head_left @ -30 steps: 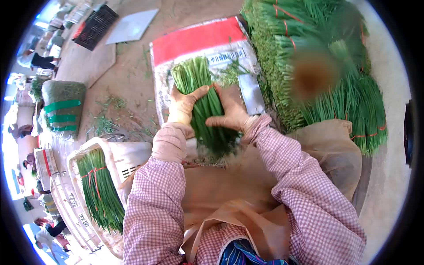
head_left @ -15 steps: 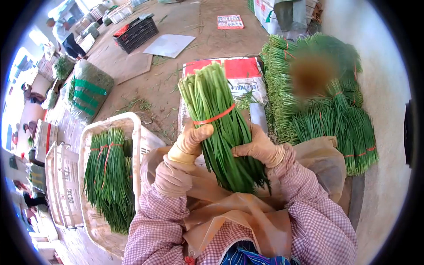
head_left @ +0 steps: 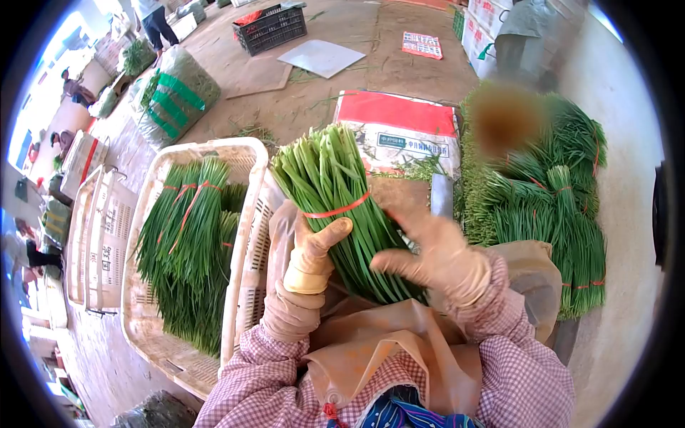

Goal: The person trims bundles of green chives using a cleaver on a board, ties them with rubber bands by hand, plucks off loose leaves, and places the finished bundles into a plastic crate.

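Observation:
My gloved left hand point(head_left: 314, 250) is closed around a bundle of garlic chives point(head_left: 357, 227), its thumb lying across the leaves just below a red band point(head_left: 339, 207). The pale cut ends tilt up and to the left, while the leaf tips hang down over a brown apron point(head_left: 407, 342). Close to the bundle's right side, my gloved right hand point(head_left: 446, 260) has its thumb and fingers apart. Whether its thumb touches the leaves I cannot tell.
Banded chives lie in a white crate point(head_left: 246, 235) at my left. A large pile of chives point(head_left: 549, 221) lies on the right by the wall. Ahead are a red-and-white sack point(head_left: 396, 118), a metal blade point(head_left: 442, 195) and a black crate point(head_left: 271, 32). Other people are at far left.
My right hand has let go of the bundle and spread its fingers. The bundle sits slightly lower in view, still in my left hand. The camera view has turned left.

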Tool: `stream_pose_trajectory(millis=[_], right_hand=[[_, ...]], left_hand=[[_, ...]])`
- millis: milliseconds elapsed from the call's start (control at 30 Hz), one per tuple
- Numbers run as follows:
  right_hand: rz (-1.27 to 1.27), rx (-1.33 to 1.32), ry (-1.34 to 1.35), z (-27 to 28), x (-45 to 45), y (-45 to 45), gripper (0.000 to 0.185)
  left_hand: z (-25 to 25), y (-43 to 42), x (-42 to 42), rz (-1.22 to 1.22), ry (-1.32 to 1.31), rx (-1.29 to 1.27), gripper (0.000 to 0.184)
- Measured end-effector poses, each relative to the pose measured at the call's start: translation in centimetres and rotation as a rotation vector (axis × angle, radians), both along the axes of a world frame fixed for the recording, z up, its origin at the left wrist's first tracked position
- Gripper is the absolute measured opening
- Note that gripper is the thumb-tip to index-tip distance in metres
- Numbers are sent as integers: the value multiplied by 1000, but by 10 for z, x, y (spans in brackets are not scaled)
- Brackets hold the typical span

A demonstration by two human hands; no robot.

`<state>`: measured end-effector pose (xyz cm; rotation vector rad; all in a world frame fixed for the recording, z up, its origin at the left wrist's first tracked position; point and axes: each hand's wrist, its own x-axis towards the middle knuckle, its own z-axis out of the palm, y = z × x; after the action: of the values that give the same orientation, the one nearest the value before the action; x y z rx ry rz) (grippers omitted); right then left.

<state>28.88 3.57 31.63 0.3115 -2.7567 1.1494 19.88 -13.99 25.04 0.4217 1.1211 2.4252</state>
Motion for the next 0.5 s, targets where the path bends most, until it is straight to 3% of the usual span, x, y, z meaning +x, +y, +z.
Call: stream_pose_trajectory(millis=[33,100,200,367,400,467,500], right_hand=[[-2,-145,20,9,-4,7,62],[-226,-93,443,5,-15,-2,46],[-159,68,607,12,-36,-15,38],[-154,338,668,17,-61,-11,19],[-125,181,419,34,-60,-10,16],[-191,201,554,40,-78,7,15],[-285,385,936,39,-94,24,16]], left_hand=[[-1,-2,1,6,-11,5,65],[2,-2,3,16,-21,-52,67],[8,4,7,31,-28,-31,66],[1,0,3,-5,-20,14,67],[-2,0,2,-14,-10,21,68],[-1,-6,4,-70,-60,0,69],[1,-8,5,-126,-107,-17,69]])
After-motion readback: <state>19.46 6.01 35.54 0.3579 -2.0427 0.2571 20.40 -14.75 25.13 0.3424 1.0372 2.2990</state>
